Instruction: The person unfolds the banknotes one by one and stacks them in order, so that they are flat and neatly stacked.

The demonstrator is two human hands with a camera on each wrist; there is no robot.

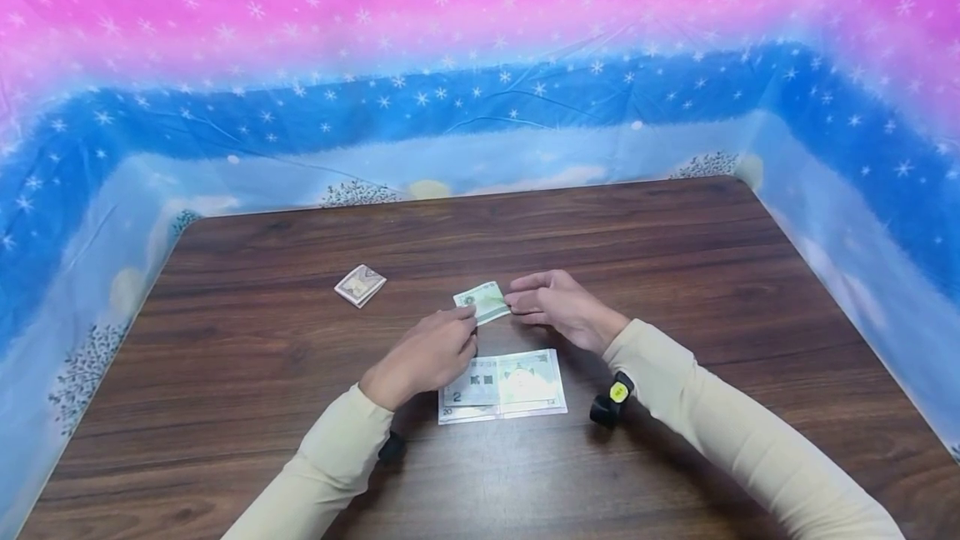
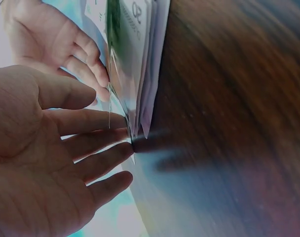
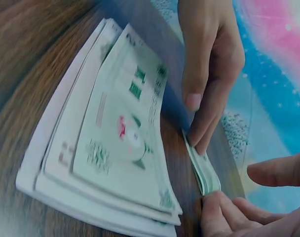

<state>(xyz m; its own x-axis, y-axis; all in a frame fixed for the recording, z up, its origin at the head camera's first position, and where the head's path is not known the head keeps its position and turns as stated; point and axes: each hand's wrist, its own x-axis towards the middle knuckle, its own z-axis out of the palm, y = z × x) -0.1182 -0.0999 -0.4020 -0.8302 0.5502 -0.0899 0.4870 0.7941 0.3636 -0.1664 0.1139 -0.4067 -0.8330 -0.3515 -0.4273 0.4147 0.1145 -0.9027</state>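
Observation:
A small green banknote (image 1: 489, 302), apparently folded, lies on the table between both hands. My left hand (image 1: 429, 354) rests its fingertips on the note's left end. In the left wrist view its fingers reach out fairly straight, with the thumb apart. At the other end, my right hand (image 1: 567, 307) touches the note's edge with its fingertips. The right wrist view shows that thumb standing clear of the green note (image 3: 206, 170). Nearer to me lies a stack of larger banknotes (image 1: 528, 386), a green-printed one marked 2 on top; my left hand covers its upper left corner.
A folded brownish banknote (image 1: 360, 285) sits farther back to the left on the dark wooden table (image 1: 255, 357). Patterned pink and blue cloth (image 1: 450, 98) surrounds the table's far and side edges. A black band with a yellow face (image 1: 618, 392) is on the right wrist.

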